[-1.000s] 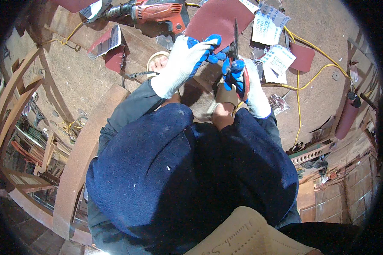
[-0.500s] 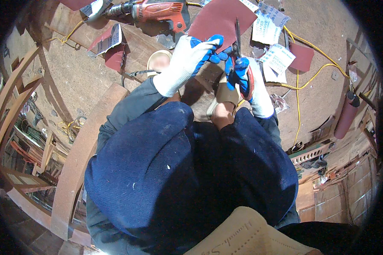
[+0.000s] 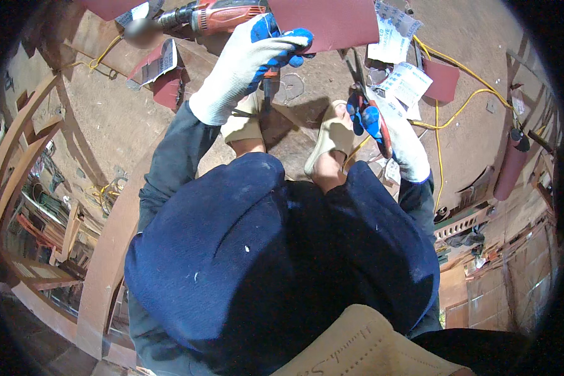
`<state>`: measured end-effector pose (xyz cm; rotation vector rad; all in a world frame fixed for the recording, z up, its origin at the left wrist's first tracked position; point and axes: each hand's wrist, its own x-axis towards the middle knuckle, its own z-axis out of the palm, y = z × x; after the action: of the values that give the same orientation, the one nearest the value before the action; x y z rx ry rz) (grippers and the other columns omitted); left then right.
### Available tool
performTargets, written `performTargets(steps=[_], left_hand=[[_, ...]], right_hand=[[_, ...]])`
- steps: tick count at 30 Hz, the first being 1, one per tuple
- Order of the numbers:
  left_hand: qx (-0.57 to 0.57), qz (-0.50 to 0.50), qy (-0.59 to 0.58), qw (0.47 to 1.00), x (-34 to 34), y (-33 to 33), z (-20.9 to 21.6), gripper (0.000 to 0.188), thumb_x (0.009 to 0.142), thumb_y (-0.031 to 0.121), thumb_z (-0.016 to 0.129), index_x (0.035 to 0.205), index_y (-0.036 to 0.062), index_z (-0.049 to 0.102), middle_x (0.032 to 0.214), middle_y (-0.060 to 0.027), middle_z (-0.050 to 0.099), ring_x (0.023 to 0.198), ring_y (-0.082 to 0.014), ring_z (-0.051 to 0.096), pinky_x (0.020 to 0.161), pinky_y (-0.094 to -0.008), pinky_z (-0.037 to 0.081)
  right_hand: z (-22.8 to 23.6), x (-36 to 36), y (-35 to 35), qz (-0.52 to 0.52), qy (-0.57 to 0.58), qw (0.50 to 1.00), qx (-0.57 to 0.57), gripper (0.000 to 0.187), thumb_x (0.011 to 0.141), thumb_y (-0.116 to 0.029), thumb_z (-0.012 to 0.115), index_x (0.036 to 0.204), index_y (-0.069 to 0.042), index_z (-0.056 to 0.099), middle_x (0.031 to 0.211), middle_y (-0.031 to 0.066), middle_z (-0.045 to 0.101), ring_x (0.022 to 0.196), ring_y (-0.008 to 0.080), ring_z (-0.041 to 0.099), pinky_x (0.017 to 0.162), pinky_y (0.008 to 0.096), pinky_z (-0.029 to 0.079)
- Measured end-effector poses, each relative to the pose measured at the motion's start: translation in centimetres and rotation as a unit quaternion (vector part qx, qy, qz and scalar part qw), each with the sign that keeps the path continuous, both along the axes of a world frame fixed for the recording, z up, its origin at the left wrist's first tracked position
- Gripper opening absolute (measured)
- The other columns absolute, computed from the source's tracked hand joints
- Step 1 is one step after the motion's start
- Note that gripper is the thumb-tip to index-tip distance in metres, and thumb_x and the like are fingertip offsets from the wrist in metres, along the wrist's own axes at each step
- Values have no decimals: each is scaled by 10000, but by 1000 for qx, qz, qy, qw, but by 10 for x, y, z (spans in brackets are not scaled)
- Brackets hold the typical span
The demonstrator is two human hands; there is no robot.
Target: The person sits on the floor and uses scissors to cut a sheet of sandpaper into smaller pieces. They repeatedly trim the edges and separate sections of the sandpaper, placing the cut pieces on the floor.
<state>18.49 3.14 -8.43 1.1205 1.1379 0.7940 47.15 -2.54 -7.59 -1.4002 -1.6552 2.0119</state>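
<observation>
My gloved left hand (image 3: 244,66) is closed on the lower left corner of a dark red sandpaper sheet (image 3: 332,25), which runs out of the picture at the top. In my gloved right hand (image 3: 402,141) are scissors (image 3: 360,74) with red handles, held to the lower right of the sheet. Their dark blades point up, slightly parted and apart from the sandpaper. Partly behind my left hand and the sheet lies a red and black power drill (image 3: 229,15).
Sandpaper scraps (image 3: 442,81) with white printed backs lie to both sides. A yellow cord (image 3: 464,120) loops across the floor at right, near a dark red roll (image 3: 512,168). Curved wooden pieces (image 3: 103,269) stand at left. My sandalled feet (image 3: 328,141) are below my hands.
My left hand has moved up and left with the sandpaper, which is now turned. My right hand has drawn down and right, taking the scissors away from the sheet.
</observation>
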Motion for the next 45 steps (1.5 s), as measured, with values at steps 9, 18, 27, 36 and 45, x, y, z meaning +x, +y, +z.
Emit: performTargets(steps=[9, 18, 27, 36, 45], left_hand=[[-126, -33, -103, 986, -3, -4, -13, 147, 873, 131, 527, 947, 36, 612, 799, -22, 627, 683, -84, 605, 574, -189, 457], [-59, -96, 48, 992, -1, 2, 6, 174, 856, 136, 534, 926, 81, 684, 759, -11, 624, 650, -70, 588, 562, -187, 452], [-127, -150, 43, 979, 0, 13, 8, 142, 822, 140, 632, 858, 14, 578, 784, -66, 619, 677, -86, 561, 563, -224, 428], [-189, -66, -44, 979, 11, 14, 30, 176, 822, 152, 638, 791, -11, 579, 712, -42, 628, 615, -67, 558, 523, -200, 416], [-236, -95, -43, 966, 6, 6, 19, 125, 823, 90, 617, 860, -29, 612, 768, -43, 641, 664, -75, 578, 574, -197, 440]], right_hand=[[20, 4, 23, 103, -26, 988, 109, 423, 888, -231, 452, 1264, -39, 457, 1178, 117, 561, 1018, 239, 560, 902, 317, 399], [13, 4, 22, 136, -24, 976, 166, 409, 875, -212, 473, 1245, -40, 473, 1158, 118, 569, 1014, 244, 563, 894, 321, 405], [10, 3, 10, 87, -30, 996, -13, 402, 894, -243, 450, 1234, -31, 480, 1141, 109, 566, 1012, 224, 542, 901, 317, 395], [2, 7, 1, 91, -15, 996, -1, 400, 922, -213, 441, 1292, -65, 406, 1187, 120, 525, 1062, 209, 523, 936, 287, 376], [19, -6, 10, 119, -63, 984, 119, 326, 904, -186, 445, 1177, -25, 520, 1046, 112, 587, 918, 217, 563, 826, 311, 433]])
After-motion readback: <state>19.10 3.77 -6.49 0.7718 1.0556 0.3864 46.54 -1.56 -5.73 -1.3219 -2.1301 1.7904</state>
